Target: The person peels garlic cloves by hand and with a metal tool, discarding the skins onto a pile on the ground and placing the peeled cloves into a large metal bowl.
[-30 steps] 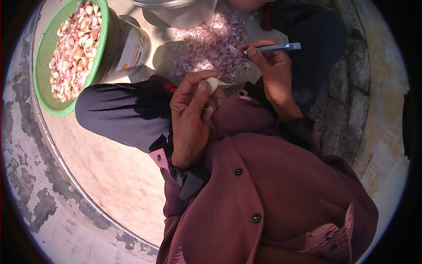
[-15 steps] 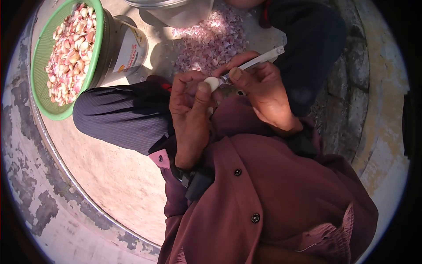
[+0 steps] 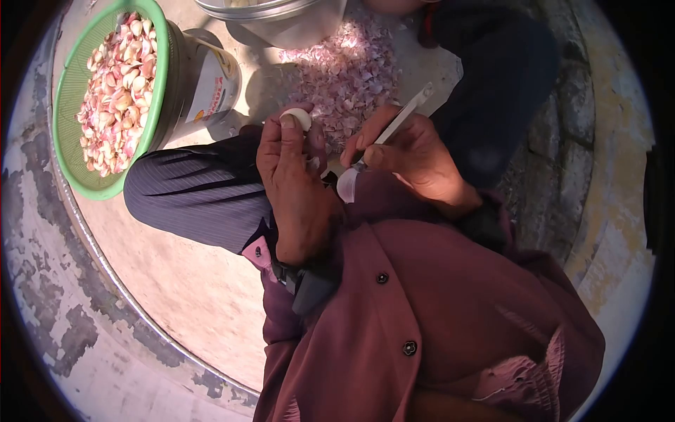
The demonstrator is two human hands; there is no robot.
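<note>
A pale peeled garlic clove (image 3: 299, 117) is pinched between the thumb and fingers of my left hand (image 3: 297, 190), its smooth top showing above the thumb. My right hand (image 3: 425, 165) is closed around a small knife (image 3: 404, 121) with a whitish handle that points up and to the right. Most of the blade is hidden by the fingers. At the right thumb and fingertips hangs a piece of garlic skin (image 3: 346, 186), pale purple, over my lap. The two hands are apart, with a narrow gap between them.
A green basket (image 3: 163, 77) of unpeeled garlic cloves (image 3: 123, 98) rests tilted by a printed bucket (image 3: 214, 88) at upper left. Loose garlic skins (image 3: 351, 77) are heaped on the ground ahead. Behind them stands a metal-rimmed container (image 3: 295, 24). My bent knees flank the heap.
My left hand has moved up and left with the garlic clove, away from the knife. My right hand has turned the knife more upright, and a piece of skin now hangs at its fingertips.
</note>
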